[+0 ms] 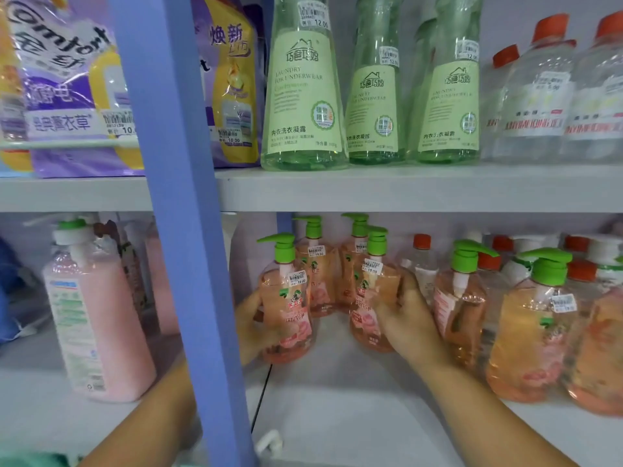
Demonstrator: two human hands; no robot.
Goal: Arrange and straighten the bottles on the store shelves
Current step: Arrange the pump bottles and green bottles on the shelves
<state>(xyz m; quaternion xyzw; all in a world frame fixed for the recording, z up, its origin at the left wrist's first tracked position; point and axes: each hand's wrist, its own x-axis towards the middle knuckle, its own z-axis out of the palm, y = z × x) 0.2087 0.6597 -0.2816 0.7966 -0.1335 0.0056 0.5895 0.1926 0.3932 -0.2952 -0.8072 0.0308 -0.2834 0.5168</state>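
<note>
Several orange-pink pump bottles with green pump heads stand on the lower shelf [337, 399]. My left hand [251, 326] grips the left front bottle [288, 305] from its left side; my forearm passes behind the blue upright post. My right hand [409, 318] wraps around the right side of a second pump bottle [369, 298] just to the right. Both bottles stand upright, labels facing me. Two more pump bottles [317, 274] stand behind them, and others [532, 328] stand to the right.
A blue shelf post [182, 230] runs down the left middle. A large pink pump bottle [97, 318] stands left of it. The upper shelf [404, 190] holds tall green laundry bottles [303, 96], purple refill pouches and clear red-capped bottles [539, 96].
</note>
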